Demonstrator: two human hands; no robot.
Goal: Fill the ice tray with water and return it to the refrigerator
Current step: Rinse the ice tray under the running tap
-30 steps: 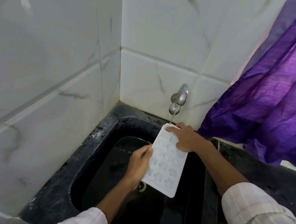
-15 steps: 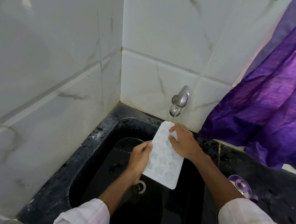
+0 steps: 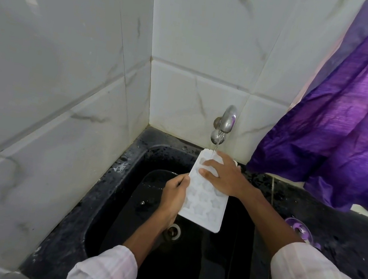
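Observation:
A white ice tray (image 3: 206, 205) with star-shaped cells hangs tilted over the black sink (image 3: 121, 197), its far end up under the steel tap (image 3: 225, 124). A thin stream of water falls from the tap onto the tray's far end. My left hand (image 3: 175, 194) grips the tray's left long edge. My right hand (image 3: 223, 174) lies on the tray's upper half, fingers spread over the cells and around its right edge. No refrigerator is in view.
White marble-look tiles form the corner wall behind and to the left of the sink. A purple curtain (image 3: 350, 117) hangs at the right over the black counter (image 3: 343, 237). A small purple-and-clear object (image 3: 298, 230) lies on the counter. The drain (image 3: 173, 231) shows below the tray.
The tray has moved up and back, closer under the tap. My right hand has slid from the tray's far corner onto its upper face with fingers spread. My left hand keeps its grip.

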